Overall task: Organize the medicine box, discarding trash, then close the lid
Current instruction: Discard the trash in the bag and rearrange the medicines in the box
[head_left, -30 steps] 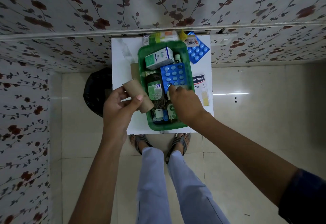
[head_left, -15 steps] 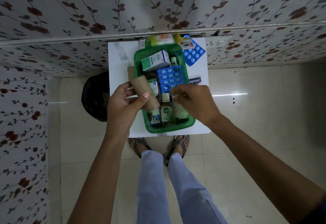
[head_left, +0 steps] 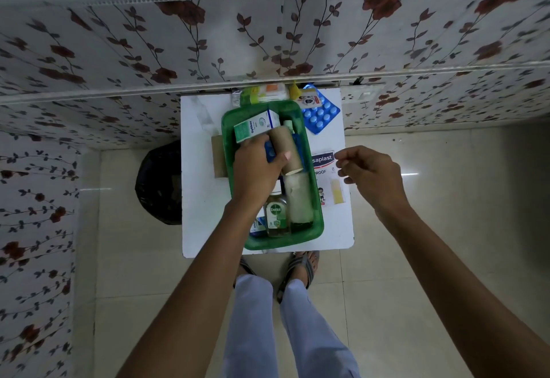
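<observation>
A black bin bag [head_left: 159, 184] sits on the pale tiled floor [head_left: 416, 258] at nine o'clock of the white worktop [head_left: 202, 214], under floral wallpaper [head_left: 148, 50]. Sandalled feet [head_left: 300, 270] stand at six o'clock.

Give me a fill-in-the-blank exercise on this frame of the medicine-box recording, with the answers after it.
1. The left hand holds a cardboard ____ over the green box.
2. The Dettol bottle lies ____ the green box.
3. The right hand hovers over the plaster pack and holds ____.
4. The black bin bag sits on the table's ____ side.

Answers: tube; inside; nothing; left
</observation>
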`<state>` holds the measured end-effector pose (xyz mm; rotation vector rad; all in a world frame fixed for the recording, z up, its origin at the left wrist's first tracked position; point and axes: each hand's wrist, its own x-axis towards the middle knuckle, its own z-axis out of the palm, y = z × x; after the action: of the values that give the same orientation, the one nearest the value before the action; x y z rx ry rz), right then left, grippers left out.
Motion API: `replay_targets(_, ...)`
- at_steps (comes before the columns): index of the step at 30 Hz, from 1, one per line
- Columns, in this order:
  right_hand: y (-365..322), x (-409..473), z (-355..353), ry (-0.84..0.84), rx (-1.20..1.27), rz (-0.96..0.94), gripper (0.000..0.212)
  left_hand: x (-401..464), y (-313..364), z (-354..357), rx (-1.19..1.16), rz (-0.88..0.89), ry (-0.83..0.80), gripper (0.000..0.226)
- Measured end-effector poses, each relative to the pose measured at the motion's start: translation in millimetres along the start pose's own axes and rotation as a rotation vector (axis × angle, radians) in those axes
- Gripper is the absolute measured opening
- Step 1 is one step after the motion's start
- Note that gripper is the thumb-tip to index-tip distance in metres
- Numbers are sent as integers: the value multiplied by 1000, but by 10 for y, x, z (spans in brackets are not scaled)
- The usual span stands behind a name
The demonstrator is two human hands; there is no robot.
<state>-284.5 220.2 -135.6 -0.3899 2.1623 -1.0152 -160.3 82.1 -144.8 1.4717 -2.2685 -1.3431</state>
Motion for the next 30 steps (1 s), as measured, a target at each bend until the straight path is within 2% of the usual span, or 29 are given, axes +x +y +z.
replay_targets(4, 70, 114, 68, 29, -291, 11, 21, -93, -72, -206, -28, 111, 213, 24)
replay_targets(7, 179, 166, 204, 12, -474, 43, 39, -133, -292, -402, -105, 2, 422, 22)
replay_targets(9, 245, 174, 327, -24, -514, 50, 51, -80, -534, -472, -143, -163, 427, 25)
replay_targets(12, 307, 215, 449, -21, -563, 57, 59, 19, -813, -427, -63, -343, 265, 35)
replay_targets(15, 301, 301, 425, -9, -414, 193, 55, 94, -852, -313, 1, -368, 189, 42)
replay_targets(18, 263, 346, 354, -103, -411, 226, 27, 193, -821, -241, 28, -360, 203, 37)
replay_targets(21, 140, 307, 263, -12, -468, 146, 21, 248, -802, -218, 33, -379, 179, 31)
replay_targets(24, -83, 186, 154, 228, -315, 16, 15, 235, -828, -238, -29, -400, 165, 27)
replay_targets(27, -399, -19, 91, 394, -110, -222, 17, 176, -801, -319, -218, -455, 215, 26)
replay_targets(29, -582, -125, 134, 367, -28, -317, 21, 122, -746, -408, -347, -454, 266, 33)
replay_targets(30, -621, -155, 194, 294, -11, -310, 23, 90, -715, -443, -409, -436, 288, 34)
